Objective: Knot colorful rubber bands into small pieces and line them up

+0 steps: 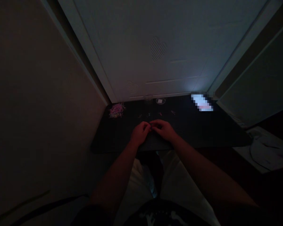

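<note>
Over the dark table (pixel 198 131), my left hand (pixel 141 131) and my right hand (pixel 164 128) meet at the fingertips. Both are closed in a pinch, and whatever lies between the fingers is too small and dark to name. Just beyond them lie several tiny bits in a loose row, among them a pinkish bit (pixel 160 113) and a pale bit (pixel 173 112). At the table's far left sits a heap of thin pink and whitish pieces (pixel 117 110).
Along the back edge stand a clear round container (pixel 148 99) and a clear disc with a white label (pixel 160 101). A bright, blurred-out screen (pixel 202 102) lies at the back right. A white panel with hearts (pixel 158 48) rises behind the table; a wall (pixel 49 103) closes the left.
</note>
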Available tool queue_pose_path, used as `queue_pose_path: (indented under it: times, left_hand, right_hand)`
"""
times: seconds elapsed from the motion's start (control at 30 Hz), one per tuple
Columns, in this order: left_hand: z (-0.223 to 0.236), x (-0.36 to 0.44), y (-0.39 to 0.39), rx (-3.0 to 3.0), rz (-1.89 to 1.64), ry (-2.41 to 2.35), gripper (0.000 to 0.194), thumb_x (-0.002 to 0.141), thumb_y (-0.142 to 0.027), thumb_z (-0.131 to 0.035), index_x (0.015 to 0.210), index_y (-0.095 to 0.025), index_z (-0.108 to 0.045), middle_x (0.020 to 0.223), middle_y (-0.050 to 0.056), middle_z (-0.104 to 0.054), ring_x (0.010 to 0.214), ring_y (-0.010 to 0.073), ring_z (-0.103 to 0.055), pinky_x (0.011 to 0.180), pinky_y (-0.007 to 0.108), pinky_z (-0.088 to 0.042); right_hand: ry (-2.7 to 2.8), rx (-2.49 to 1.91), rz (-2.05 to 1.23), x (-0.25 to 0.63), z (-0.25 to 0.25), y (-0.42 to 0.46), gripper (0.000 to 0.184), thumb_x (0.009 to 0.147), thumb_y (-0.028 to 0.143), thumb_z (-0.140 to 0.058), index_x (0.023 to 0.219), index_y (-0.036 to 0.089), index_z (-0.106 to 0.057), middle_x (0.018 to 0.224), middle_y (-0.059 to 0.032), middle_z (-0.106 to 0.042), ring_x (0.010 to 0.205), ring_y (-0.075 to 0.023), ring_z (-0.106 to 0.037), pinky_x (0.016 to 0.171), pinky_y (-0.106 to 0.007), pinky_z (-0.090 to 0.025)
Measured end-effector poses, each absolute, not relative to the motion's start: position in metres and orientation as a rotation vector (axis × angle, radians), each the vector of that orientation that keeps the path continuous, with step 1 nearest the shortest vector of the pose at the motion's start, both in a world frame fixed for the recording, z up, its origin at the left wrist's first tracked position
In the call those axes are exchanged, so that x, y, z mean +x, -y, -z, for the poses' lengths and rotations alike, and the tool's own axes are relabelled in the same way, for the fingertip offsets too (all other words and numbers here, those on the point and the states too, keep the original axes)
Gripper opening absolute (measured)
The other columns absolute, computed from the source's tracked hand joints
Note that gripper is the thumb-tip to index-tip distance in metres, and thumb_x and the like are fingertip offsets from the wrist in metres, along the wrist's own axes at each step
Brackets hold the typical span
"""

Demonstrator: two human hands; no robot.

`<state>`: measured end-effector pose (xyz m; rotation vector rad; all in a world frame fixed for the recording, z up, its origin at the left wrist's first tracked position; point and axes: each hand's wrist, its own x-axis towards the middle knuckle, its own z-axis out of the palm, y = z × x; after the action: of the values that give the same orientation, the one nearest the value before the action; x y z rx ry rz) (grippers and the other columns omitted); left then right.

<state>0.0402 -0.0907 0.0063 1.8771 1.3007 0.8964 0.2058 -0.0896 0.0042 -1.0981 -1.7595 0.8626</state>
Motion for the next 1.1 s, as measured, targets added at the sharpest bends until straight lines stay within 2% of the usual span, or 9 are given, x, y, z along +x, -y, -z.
queue_pose_path:
  times: [0.13,0.37,0.63,1.1]
  left_hand:
    - [-0.0061,0.04,0.0901,1.871,-0.878,-1.304,0.025,0.087,-0.037,-0.043,0.088,-0.017,-0.057,0.078,0.002,-0.067,0.071,0.0116,-0.06,0.066,0.024,-0.044]
    - [-0.0019,0.0395,0.0884,1.867,-0.872,-1.301,0.026,0.086,-0.039,-0.043,0.089,-0.017,-0.058,0.078,0.002,-0.068,0.07,0.0114,-0.06,0.065,0.023,-0.044]
    - [-0.0051,0.0406,0.0881,1.879,-0.861,-1.306,0.028,0.086,-0.039,-0.043,0.084,-0.017,-0.059,0.076,0.002,-0.067,0.067,0.0114,-0.06,0.065,0.024,-0.044]
    - [-0.0039,0.04,0.0874,1.868,-0.86,-1.317,0.028,0.085,-0.04,-0.045,0.089,-0.017,-0.061,0.077,0.003,-0.069,0.07,0.0123,-0.061,0.064,0.024,-0.045]
  right_hand:
    - [1.824,-1.081,-0.791,0.2066,-0.0041,0.0887,0.022,0.077,0.024,-0.056,0.096,0.02,-0.067,0.084,-0.0036,-0.063,0.073,-0.0132,-0.055,0.068,-0.027,-0.044]
    - [1.782,-1.083,-0.776,0.206,-0.0034,0.0895,0.028,0.076,0.022,-0.056,0.103,0.02,-0.065,0.08,-0.0019,-0.059,0.066,-0.0109,-0.052,0.063,-0.025,-0.043]
    - [1.817,-1.096,-0.73,0.2055,-0.0038,0.0894,0.022,0.076,0.02,-0.056,0.096,0.02,-0.066,0.077,-0.0016,-0.058,0.067,-0.0112,-0.052,0.062,-0.024,-0.041]
    - [1.731,-1.224,-0.778,0.2035,-0.0054,0.0906,0.014,0.073,0.025,-0.058,0.081,0.016,-0.065,0.07,-0.0016,-0.063,0.061,-0.012,-0.054,0.058,-0.025,-0.042]
